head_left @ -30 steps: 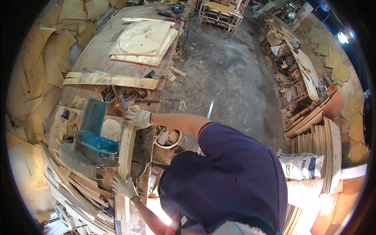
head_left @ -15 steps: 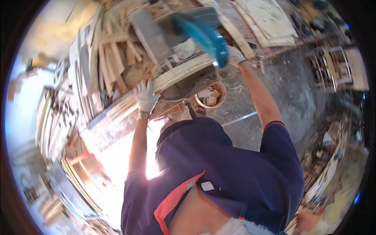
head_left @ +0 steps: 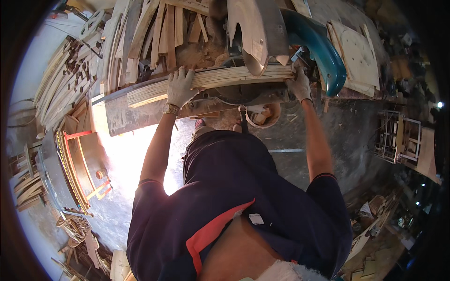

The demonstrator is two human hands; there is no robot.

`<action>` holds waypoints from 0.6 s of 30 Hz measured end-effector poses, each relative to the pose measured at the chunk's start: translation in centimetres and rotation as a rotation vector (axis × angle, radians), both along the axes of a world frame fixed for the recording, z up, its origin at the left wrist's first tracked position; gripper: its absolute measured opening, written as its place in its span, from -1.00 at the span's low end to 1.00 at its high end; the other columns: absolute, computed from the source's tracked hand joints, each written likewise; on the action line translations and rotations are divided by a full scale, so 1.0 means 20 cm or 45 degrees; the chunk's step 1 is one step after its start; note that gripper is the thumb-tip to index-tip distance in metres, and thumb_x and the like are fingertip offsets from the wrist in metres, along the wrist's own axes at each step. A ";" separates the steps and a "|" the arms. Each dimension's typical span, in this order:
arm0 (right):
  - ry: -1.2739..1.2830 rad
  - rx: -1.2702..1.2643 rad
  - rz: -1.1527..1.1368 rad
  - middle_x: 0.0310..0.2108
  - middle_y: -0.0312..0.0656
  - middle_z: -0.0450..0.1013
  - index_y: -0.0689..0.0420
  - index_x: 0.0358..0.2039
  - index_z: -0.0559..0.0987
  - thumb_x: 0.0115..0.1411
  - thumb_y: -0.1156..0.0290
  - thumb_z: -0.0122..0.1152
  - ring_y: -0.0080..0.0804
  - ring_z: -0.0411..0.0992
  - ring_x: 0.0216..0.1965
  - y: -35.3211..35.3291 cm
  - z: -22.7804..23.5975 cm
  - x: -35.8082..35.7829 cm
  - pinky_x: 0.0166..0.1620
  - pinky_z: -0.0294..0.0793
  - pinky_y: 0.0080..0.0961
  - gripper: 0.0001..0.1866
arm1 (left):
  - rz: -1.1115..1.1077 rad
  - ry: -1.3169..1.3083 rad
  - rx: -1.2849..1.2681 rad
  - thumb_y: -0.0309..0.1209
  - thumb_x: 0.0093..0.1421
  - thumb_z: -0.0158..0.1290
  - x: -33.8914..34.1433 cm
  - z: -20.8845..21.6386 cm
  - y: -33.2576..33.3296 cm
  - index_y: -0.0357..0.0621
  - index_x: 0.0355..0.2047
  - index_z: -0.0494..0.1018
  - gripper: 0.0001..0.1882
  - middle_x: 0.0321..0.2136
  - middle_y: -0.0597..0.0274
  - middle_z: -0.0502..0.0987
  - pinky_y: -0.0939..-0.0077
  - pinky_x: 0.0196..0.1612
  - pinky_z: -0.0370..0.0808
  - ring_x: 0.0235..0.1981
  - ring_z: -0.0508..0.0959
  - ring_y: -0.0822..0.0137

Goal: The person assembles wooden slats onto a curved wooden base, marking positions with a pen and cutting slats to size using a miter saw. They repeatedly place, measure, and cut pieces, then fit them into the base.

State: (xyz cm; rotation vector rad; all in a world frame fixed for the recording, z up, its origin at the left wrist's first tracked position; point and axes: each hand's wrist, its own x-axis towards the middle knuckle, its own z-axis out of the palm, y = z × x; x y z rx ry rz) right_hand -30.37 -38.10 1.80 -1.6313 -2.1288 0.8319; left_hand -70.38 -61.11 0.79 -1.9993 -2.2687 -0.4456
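Observation:
A bundle of long pale wooden strips (head_left: 220, 78) lies across the bed of a miter saw (head_left: 262, 33). My left hand (head_left: 181, 89), in a whitish work glove, grips the strips left of the blade, fingers over their far edge. At the strips' right end is my gloved right hand (head_left: 300, 85), its fingers closed around that end. Between my hands the round saw blade (head_left: 254, 63) shows below its grey guard, over the strips; whether it touches them I cannot tell. The saw's teal handle (head_left: 330, 65) stands just right of my right hand, apart from it.
Loose wood offcuts (head_left: 173, 33) are heaped behind the saw. A round bucket (head_left: 267, 116) with wood scraps stands below the bench's front edge. Pale boards (head_left: 354, 56) lie at the right. Stacked timber (head_left: 65, 79) and an orange-red frame (head_left: 86, 159) are at the left.
My right hand has left the teal saw handle and moved onto the right end of the strips. The saw head looks raised. My left hand stays on the strips; the view has turned.

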 end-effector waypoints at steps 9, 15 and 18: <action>0.198 0.174 -0.659 0.11 0.04 0.49 0.31 0.20 0.43 0.18 0.36 0.36 -0.06 0.47 0.15 -0.22 -0.08 -0.16 0.17 0.42 -0.23 -0.39 | -0.009 -0.027 -0.108 0.05 -0.13 0.43 -0.04 0.02 0.03 -0.11 0.08 0.46 -0.18 -0.06 -0.03 0.49 0.08 0.08 0.43 0.00 0.52 -0.05; 0.083 0.392 -0.417 0.15 -0.03 0.50 0.26 0.19 0.50 0.31 -0.01 0.28 -0.18 0.50 0.10 -0.16 0.43 -0.04 0.12 0.48 -0.24 -0.35 | -0.034 -0.093 -0.027 0.07 -0.16 0.43 -0.04 0.01 0.02 -0.13 0.05 0.46 -0.17 -0.06 0.01 0.49 0.06 0.08 0.42 -0.03 0.53 -0.03; 0.255 0.714 -0.141 0.20 0.04 0.45 0.28 0.23 0.45 0.36 -0.10 0.11 -0.16 0.43 0.19 -0.07 0.90 -0.01 0.24 0.39 -0.23 -0.29 | -0.049 -0.171 -0.036 0.07 -0.15 0.43 -0.05 -0.02 0.02 -0.15 0.05 0.47 -0.17 -0.03 0.03 0.49 0.09 0.08 0.41 -0.01 0.52 -0.02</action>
